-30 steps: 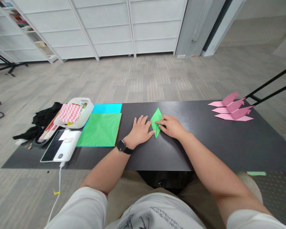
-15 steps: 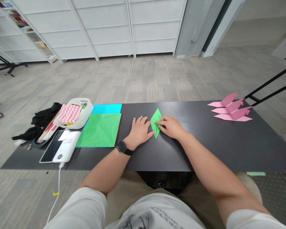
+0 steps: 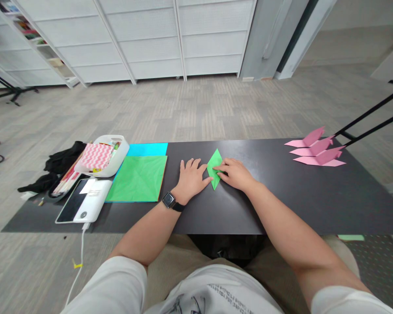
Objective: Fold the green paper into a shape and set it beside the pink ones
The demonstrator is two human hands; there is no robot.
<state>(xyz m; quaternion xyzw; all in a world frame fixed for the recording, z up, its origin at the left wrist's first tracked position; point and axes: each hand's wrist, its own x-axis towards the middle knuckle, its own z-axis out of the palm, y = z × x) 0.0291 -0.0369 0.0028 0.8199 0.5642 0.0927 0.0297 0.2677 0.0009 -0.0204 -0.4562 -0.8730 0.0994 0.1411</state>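
Note:
A green folded origami paper (image 3: 216,160), shaped like a narrow diamond, lies on the dark table between my hands. My left hand (image 3: 192,178) rests on the tabletop with its fingers spread, the thumb reaching to the paper's left edge. From the other side, my right hand (image 3: 236,173) presses its fingertips on the middle of the paper, thumb and index finger close together; whether they pinch a flap is hard to see. The right hand's other fingers are curled.
Left of my hands lies a stack of green paper sheets (image 3: 139,179) over a blue sheet (image 3: 147,149). Beyond it are a white basket (image 3: 120,153), a white device (image 3: 96,201) with a cable, and black cloth (image 3: 63,159). Pink origami cranes (image 3: 319,161) stand at the right.
My left thumb has shifted slightly up along the paper's edge, and the left hand has turned a little. The right hand keeps its place on the paper.

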